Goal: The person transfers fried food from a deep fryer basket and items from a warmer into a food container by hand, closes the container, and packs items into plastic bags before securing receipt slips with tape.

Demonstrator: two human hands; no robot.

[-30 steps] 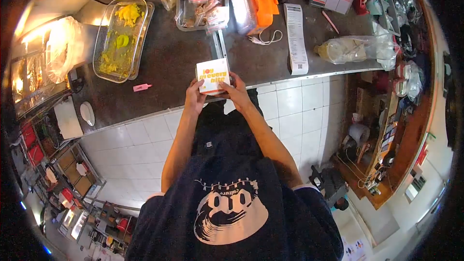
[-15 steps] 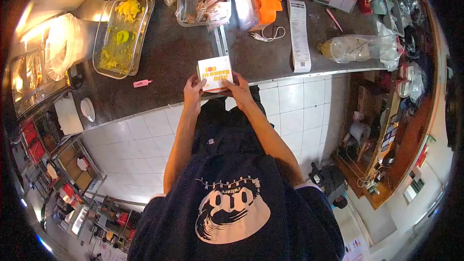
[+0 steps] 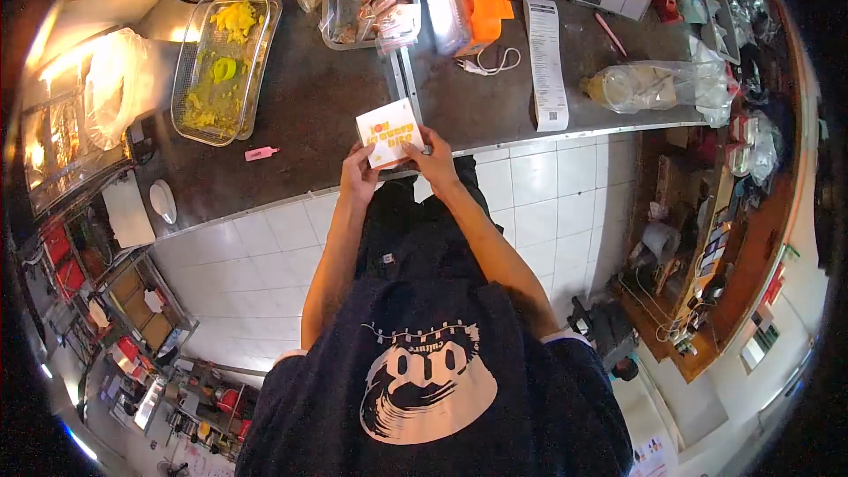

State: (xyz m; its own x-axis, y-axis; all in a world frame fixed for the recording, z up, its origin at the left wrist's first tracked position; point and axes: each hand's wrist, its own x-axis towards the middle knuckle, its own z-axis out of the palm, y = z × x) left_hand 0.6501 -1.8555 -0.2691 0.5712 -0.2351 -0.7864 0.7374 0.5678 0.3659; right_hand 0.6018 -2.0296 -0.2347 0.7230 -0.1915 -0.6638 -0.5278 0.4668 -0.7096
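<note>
A small white box (image 3: 385, 131) with orange and yellow lettering is held at the front edge of the dark counter; its lettering appears upside down. My left hand (image 3: 358, 175) grips its left lower side, thumb on the face. On the right lower side, my right hand (image 3: 435, 162) holds the same box, thumb on top. Behind the box, a metal strip (image 3: 405, 79) runs back along the counter. To the left lies a pink marker (image 3: 261, 154), and beyond it a clear tray (image 3: 182, 93) bears yellow food.
At the back are a container (image 3: 331, 34) of bagged items and an orange-and-clear box (image 3: 481, 0). A white cable (image 3: 488, 64), a long receipt (image 3: 546, 66), a pink pen (image 3: 609, 34) and a plastic-wrapped item (image 3: 636, 88) lie rightward. A person (image 3: 609, 336) is at the lower right.
The lettering on the box's face, upright before, now shows upside down and tilted. Both hands still hold the box at nearly the same place.
</note>
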